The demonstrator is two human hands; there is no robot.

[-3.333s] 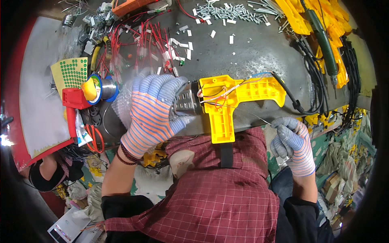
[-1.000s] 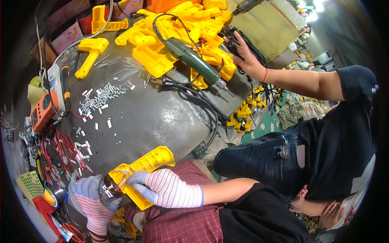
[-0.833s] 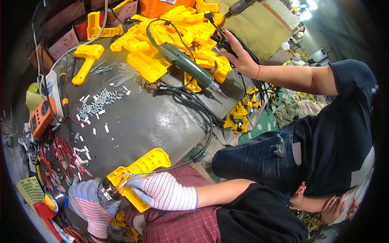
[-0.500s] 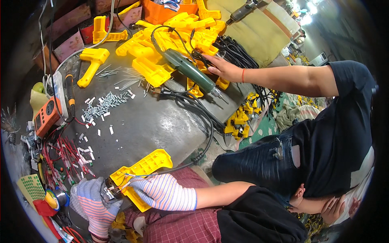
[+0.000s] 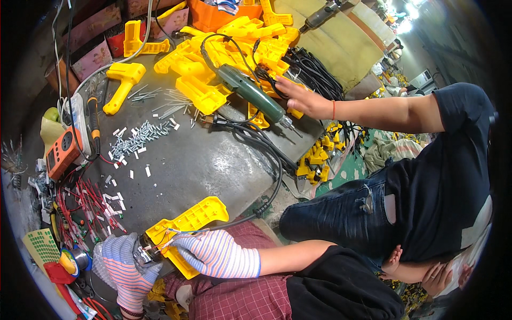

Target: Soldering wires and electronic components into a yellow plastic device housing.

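At the near left, my left hand [image 5: 125, 269], in a striped knit glove, is closed on the end of a yellow plastic tool housing [image 5: 194, 216]. A dark and metal part [image 5: 143, 250] with thin wires sits at that end, against my fingers. My right hand [image 5: 218, 253], gloved alike, presses against the housing's inner side by the thin wires [image 5: 169, 234]. Its fingertips are partly hidden behind the housing. A black power cord [image 5: 261, 209] runs from the housing off to the right and up over the table.
A co-worker's bare hand [image 5: 306, 98] reaches over black cords beside a green electric screwdriver [image 5: 250, 93]. Yellow housings [image 5: 200, 93] pile up at the back. Screws [image 5: 140, 140] and red-wired parts [image 5: 88, 210] lie left on the grey table [image 5: 186, 165], near an orange meter [image 5: 64, 152] and soldering iron [image 5: 94, 125].
The co-worker's hand has drawn back slightly to the right and down, away from the cords, with its fingers spread. My hands and the housing stay in nearly the same place.
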